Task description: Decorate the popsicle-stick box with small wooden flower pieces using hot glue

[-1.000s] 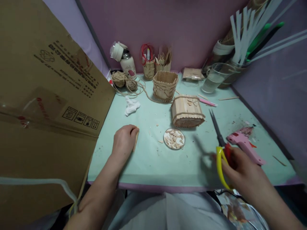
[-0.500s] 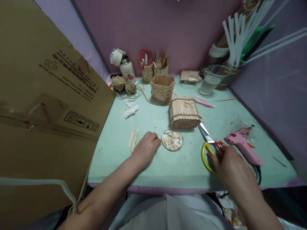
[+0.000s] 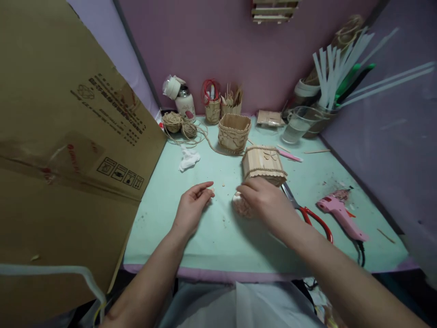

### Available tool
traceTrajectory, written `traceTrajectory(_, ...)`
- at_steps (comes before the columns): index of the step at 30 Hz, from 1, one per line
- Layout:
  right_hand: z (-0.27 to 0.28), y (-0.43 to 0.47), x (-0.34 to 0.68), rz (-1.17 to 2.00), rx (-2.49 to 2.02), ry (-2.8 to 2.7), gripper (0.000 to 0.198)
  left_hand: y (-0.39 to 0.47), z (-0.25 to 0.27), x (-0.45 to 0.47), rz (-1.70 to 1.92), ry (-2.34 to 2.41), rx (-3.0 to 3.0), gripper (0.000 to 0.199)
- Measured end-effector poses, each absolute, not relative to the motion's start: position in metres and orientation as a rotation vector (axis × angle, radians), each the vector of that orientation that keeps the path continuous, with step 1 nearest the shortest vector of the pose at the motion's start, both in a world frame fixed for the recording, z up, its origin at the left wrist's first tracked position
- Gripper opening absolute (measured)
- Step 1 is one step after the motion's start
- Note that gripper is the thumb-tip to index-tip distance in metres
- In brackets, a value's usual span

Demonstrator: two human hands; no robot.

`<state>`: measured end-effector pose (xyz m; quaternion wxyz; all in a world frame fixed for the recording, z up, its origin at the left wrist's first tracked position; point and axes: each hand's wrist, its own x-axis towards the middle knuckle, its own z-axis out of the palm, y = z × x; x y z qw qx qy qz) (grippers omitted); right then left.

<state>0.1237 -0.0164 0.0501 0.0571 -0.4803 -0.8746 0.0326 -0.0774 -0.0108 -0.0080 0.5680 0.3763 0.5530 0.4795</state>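
Head view: right hand over the dish of wood chips, left hand just to its left

The right hand reaches across the dish, its fingers bent down together near the far rim; whether they pinch a chip cannot be told. The dish sits near the middle of the pale green surface, its wood chips partly covered by that hand.

The left hand rests to the left of the dish, partly open, index finger and thumb pointing toward it. A small pale speck shows at the fingertips, too small to say whether it is held.

Just behind the right hand, the slatted wooden box lies with a petal shape on its upper side. The scissors lie beside its near right corner, partly hidden by the right forearm. The pink glue gun is further right. Behind the box and to its left stands the open wooden basket, with balls of twine and a crumpled white tissue further left.
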Motion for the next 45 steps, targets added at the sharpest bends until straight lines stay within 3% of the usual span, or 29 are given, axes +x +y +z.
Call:
traceTrajectory(5, 0.037, 0.032, 0.072, 0.073, -1.529, -2.904, 0.022, -0.010, -0.006, -0.082, 1.173, 1.264, 0.752, 0.026)
traceTrajectory(13, 0.021, 0.042, 0.074, 0.117, -1.453, -2.926, 0.022, -0.012, -0.006, -0.084, 1.223, 1.265, 0.784, 0.022)
traceTrajectory(15, 0.026, 0.035, 0.079, 0.296, -1.422, -2.685, 0.021, -0.012, -0.005, -0.082, 1.229, 1.257, 0.778, 0.023)
traceTrajectory(21, 0.036, 0.000, 0.103, 1.290, -1.447, -1.583, 0.019, -0.015, 0.006, -0.055, 1.203, 1.134, 0.728, 0.023)
traceTrajectory(24, 0.033, -0.011, 0.119, 1.489, -1.389, -1.290, 0.024, -0.017, 0.010, -0.035, 1.136, 1.068, 0.724, 0.023)
traceTrajectory(45, 0.010, -0.030, 0.176, 1.499, -1.359, -1.203, 0.026, -0.026, 0.006, 0.019, 0.935, 1.075, 0.692, 0.028)
